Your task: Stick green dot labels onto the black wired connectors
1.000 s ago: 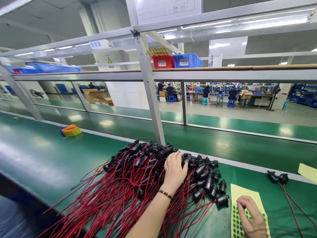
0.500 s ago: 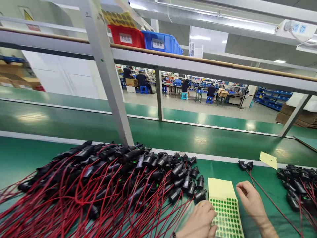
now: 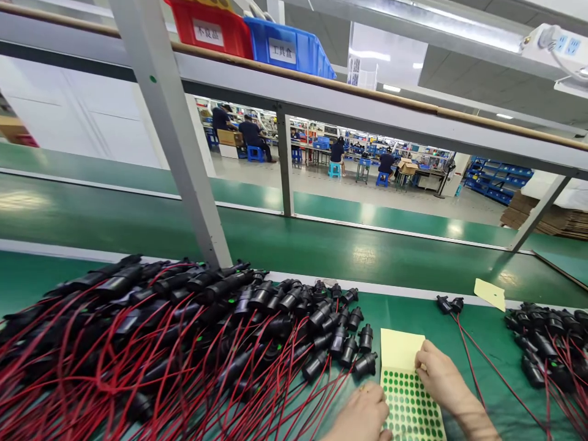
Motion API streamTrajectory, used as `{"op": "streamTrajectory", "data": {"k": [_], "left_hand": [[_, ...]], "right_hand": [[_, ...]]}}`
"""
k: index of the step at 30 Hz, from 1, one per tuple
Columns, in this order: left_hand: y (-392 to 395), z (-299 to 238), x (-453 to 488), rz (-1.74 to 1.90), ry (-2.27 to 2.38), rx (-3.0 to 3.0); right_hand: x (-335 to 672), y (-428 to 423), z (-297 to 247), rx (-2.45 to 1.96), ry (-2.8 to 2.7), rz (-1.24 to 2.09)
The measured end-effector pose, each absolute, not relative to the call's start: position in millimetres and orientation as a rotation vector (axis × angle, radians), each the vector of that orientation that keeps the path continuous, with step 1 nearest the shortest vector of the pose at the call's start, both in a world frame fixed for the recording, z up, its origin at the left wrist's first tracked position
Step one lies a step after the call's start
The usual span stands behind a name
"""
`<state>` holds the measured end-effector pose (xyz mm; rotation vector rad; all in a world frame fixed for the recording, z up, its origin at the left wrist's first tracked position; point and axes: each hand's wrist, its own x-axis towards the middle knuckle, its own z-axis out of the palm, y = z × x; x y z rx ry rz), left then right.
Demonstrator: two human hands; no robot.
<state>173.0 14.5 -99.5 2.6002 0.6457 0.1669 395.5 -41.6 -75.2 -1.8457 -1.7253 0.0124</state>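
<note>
A pale yellow sheet of green dot stickers (image 3: 408, 401) lies on the green tabletop, its upper part bare. My right hand (image 3: 438, 375) is over the sheet's right edge, at the top rows of dots, thumb and fingers pinched together; what is between the fingertips is hidden. By the lower left edge of the sheet is my left hand (image 3: 361, 413), fingers curled inward; I cannot make out what they hold. Just beyond the left hand begins a big heap of black cylindrical parts (image 3: 289, 300) with red wires (image 3: 184, 367).
Two black parts (image 3: 450, 304) with red wires lie beyond the sheet, near a yellow paper piece (image 3: 489, 293). Another pile of black parts (image 3: 546, 337) sits at right. A slanted metal post (image 3: 177, 141) rises behind the heap. Red (image 3: 211, 27) and blue (image 3: 289, 48) bins stand on the shelf.
My right hand has moved left, from beside the sheet onto its right edge. The left hand stays by the sheet's lower left. The camera view has shifted slightly.
</note>
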Motion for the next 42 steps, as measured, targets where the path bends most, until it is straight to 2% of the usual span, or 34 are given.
{"op": "streamTrajectory", "data": {"k": [8, 12, 15, 19, 27, 34, 38, 42], "left_hand": [[17, -120, 178, 0.257, 0.626, 2.625], [19, -129, 182, 0.232, 0.643, 2.627], [21, -126, 181, 0.199, 0.633, 2.631], [26, -122, 177, 0.184, 0.581, 2.65], [28, -154, 185, 0.254, 0.57, 2.713], [21, -109, 178, 0.152, 0.607, 2.473], [16, -79, 172, 0.354, 0.625, 2.186], [11, -69, 170, 0.486, 0.5, 1.627]], "right_hand": [[415, -46, -57, -1.801, -1.858, 0.207], [479, -19, -53, -1.969, -1.564, 0.058], [534, 7, -56, -2.161, -1.35, -0.034], [581, 30, -66, -2.334, -1.259, 0.039], [612, 29, -87, -2.378, -1.248, 0.158], [610, -14, -87, -2.292, -1.197, 0.16], [592, -42, -72, -2.138, -1.192, 0.188], [532, -73, -34, -1.804, -1.304, 0.386]]}}
